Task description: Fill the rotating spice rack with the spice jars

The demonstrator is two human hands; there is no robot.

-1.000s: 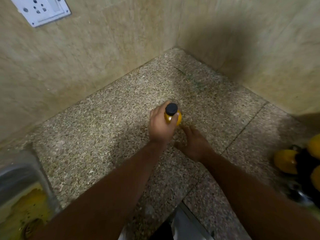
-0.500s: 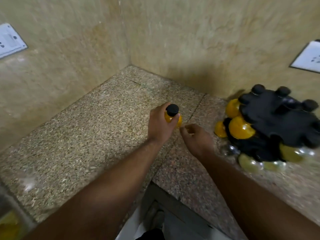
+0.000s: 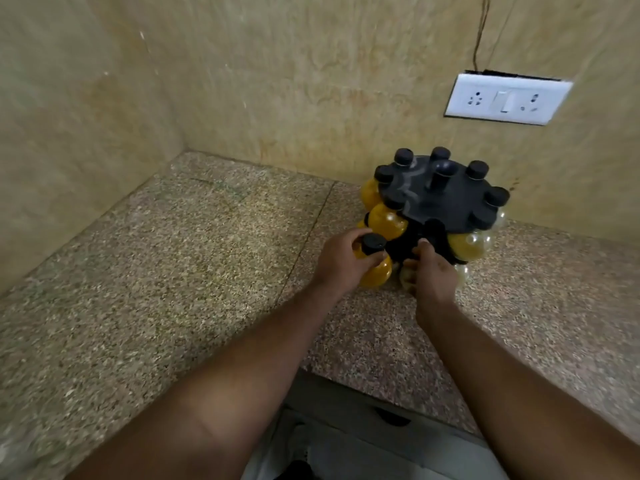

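Spice jar (image 3: 378, 271): round belly full of yellow-orange powder, black screw cap, upright. It sits in your left hand (image 3: 341, 263), low and just beside the near-left side of the rack (image 3: 440, 199). Can't tell if its base touches the bench (image 3: 173, 254). Your left fingers (image 3: 370, 260) are wrapped tight round the neck and shoulder under the cap, likely so the belly stays free to slot into a holder.

The rack is black, with a top disc, a centre knob and a ring of racked jars (image 3: 386, 220) with black caps. Some are yellow, some look clear. The lower tier is partly hidden.

Your right hand (image 3: 431, 271) is at the lower tier's front, fingers curled against the black frame, thumb up. It is probably steadying or turning the rack to bring a free slot round. Whether it actually grips anything, can't tell.

The rack stands on the speckled bench close to the back wall (image 3: 311, 81), right of the corner. A white socket plate (image 3: 505, 98) is on the wall above it.
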